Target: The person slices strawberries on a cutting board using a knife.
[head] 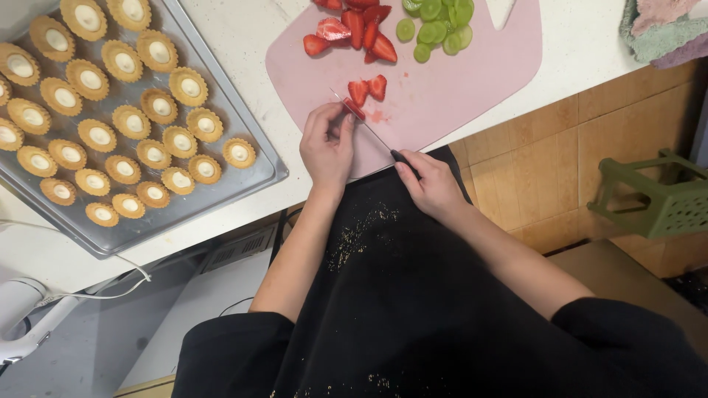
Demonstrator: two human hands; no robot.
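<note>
Black apron (413, 295) nearest; left hand (327, 147) pinches strawberry (354, 108), right hand (435, 184) grips knife (369, 131); pink board (442, 81).

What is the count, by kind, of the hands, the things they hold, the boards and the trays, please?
Hands: 2 (left hand, right hand)
Knife: 1
Held strawberry piece: 1
Pink cutting board: 1
Baking tray: 1
Total: 6
</note>
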